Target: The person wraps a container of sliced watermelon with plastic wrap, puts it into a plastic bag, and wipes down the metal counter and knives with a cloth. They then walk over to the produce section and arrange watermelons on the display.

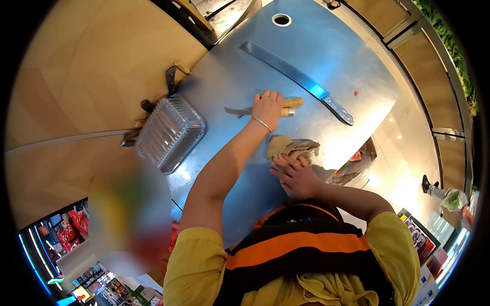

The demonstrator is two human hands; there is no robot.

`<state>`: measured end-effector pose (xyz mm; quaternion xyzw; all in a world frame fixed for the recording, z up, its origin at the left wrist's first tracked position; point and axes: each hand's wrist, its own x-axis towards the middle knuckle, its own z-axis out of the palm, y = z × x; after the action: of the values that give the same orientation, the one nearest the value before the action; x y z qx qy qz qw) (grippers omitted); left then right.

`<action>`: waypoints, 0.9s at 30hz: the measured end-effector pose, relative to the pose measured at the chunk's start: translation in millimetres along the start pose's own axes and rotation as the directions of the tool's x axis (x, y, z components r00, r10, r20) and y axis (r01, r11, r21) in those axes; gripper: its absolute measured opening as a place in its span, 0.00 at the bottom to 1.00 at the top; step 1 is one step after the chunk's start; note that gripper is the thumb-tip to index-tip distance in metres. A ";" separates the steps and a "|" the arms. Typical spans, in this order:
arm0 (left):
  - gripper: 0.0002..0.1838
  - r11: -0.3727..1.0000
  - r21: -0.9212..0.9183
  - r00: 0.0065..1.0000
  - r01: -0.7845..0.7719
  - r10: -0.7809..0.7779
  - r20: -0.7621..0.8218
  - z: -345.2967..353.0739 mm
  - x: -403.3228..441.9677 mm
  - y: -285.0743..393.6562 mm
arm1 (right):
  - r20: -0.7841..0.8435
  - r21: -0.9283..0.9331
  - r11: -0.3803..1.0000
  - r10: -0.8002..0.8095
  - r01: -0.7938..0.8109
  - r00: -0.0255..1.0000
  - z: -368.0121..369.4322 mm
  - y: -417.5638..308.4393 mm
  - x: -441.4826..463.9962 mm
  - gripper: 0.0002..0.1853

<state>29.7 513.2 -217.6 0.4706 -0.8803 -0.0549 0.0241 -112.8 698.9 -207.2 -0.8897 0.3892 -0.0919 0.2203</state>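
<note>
My left hand (267,108) reaches across the metal table, its fingers closed over wooden-handled knives (292,102). Two pale handles stick out to its right, and a short curved blade shows to its left. Nearer my body, my right hand (296,176) has its fingers pressed on a crumpled beige cloth (291,147) lying on the metal. How firmly those fingers grip the cloth I cannot tell. Beyond both hands lies a long knife (296,76), its dark handle pointing right.
An upturned clear plastic container (171,133) sits at the table's left edge, near tools with wooden handles (181,67). A round hole (281,20) pierces the far tabletop. A small red scrap (356,93) lies at right. A plastic-lined bin (357,163) stands beside the table.
</note>
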 end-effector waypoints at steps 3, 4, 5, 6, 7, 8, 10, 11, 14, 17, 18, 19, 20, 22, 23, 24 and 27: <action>0.17 1.000 -0.005 1.000 0.019 -0.019 -0.024 5.0 -9.1 -8.9 | -0.028 0.007 0.985 -0.171 0.171 0.985 13.9 -11.7 28.7 0.30; 0.14 0.998 -0.021 0.997 0.055 -0.056 -0.057 0.0 -13.6 -12.3 | -0.030 0.018 0.981 -0.193 0.193 0.981 15.3 -17.0 40.3 0.30; 0.11 0.995 -0.036 0.991 0.091 -0.094 -0.093 -10.5 -17.0 -14.6 | -0.032 0.025 0.976 -0.216 0.216 0.976 16.4 -21.1 52.5 0.29; 0.11 0.994 -0.035 0.990 0.105 -0.108 -0.092 -22.2 -23.6 -17.6 | -0.027 0.029 0.973 -0.228 0.229 0.973 16.8 -24.6 63.3 0.29; 0.15 0.983 -0.091 0.973 0.158 -0.171 -0.153 -44.8 -34.1 -21.0 | -0.030 0.041 0.974 -0.223 0.224 0.974 17.1 -28.4 74.2 0.29; 0.20 0.968 -0.149 0.949 0.204 -0.233 -0.213 -67.6 -45.9 -24.9 | -0.034 0.050 0.974 -0.218 0.220 0.975 17.4 -30.6 85.9 0.29; 0.22 0.958 -0.185 0.940 0.220 -0.258 -0.221 -108.7 -82.0 -33.8 | 0.038 0.035 0.983 -0.184 0.182 0.982 18.6 -33.0 111.9 0.28; 0.23 0.948 -0.210 0.928 0.239 -0.287 -0.240 -121.2 -101.5 -37.4 | 0.106 0.021 0.990 -0.141 0.139 0.984 19.5 -33.2 125.0 0.27; 0.23 0.904 -0.250 0.892 0.346 -0.400 -0.211 -133.5 -161.8 -43.5 | -0.186 0.089 0.993 -0.066 0.083 0.980 23.1 -25.9 172.9 0.25; 0.22 0.846 -0.260 0.852 0.465 -0.508 -0.129 -127.4 -213.8 -35.3 | -0.272 -0.072 0.997 0.013 -0.034 0.962 39.4 -12.0 231.1 0.23; 0.21 0.801 -0.309 0.823 0.513 -0.561 -0.087 -118.4 -228.6 -30.2 | -0.321 -0.073 0.996 0.028 -0.054 0.947 37.6 -7.0 249.0 0.23; 0.21 0.752 -0.356 0.794 0.555 -0.607 -0.043 -109.2 -240.9 -24.8 | -0.369 -0.074 0.994 0.045 -0.078 0.928 36.2 -0.7 267.0 0.24; 0.21 0.755 -0.363 0.800 0.546 -0.598 -0.040 -100.5 -250.4 -18.7 | -0.387 -0.116 0.992 0.008 -0.057 0.922 36.5 6.8 287.3 0.24; 0.19 0.688 -0.411 0.769 0.599 -0.638 0.053 -83.6 -260.1 -4.7 | -0.400 -0.157 0.984 0.009 -0.078 0.917 35.1 20.5 326.7 0.25; 0.19 0.699 -0.428 0.788 0.573 -0.612 0.057 -78.1 -261.6 0.7 | -0.398 -0.157 0.981 0.045 -0.116 0.916 33.5 23.5 341.5 0.24; 0.19 0.684 -0.431 0.784 0.589 -0.613 0.099 -73.4 -261.4 5.1 | -0.403 -0.173 0.973 0.070 -0.151 0.912 32.1 24.4 346.3 0.24; 0.18 0.713 -0.429 0.819 0.555 -0.558 0.132 -62.7 -254.7 8.7 | -0.441 -0.089 0.954 0.221 -0.287 0.870 25.5 33.1 331.2 0.27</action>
<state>170.1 725.1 -152.0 0.6949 -0.6603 -0.2595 0.1174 99.4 444.4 -247.7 -0.8030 0.5474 -0.2243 0.0720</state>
